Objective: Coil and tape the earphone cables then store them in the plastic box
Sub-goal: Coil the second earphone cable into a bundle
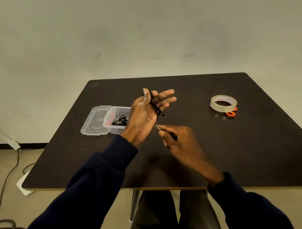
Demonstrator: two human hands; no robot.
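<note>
My left hand (144, 115) is raised palm-up over the table with its fingers straight. A black earphone cable (155, 105) is wound in loops around those fingers. A clear strip, likely tape, sticks to the upright thumb. Just below, my right hand (180, 141) pinches the cable's loose end, a thin metal-tipped plug, between thumb and forefinger. The clear plastic box (111, 128) stands open to the left of my left hand, its hinged lid (93, 122) lying flat beside it. Inside it lies another coiled black earphone cable (120, 121).
A roll of clear tape (223, 103) lies on the dark table (249, 142) at the right. Orange-handled scissors (231, 114) are partly hidden behind it. Cords run across the floor at the left, and my knees are under the table's near edge.
</note>
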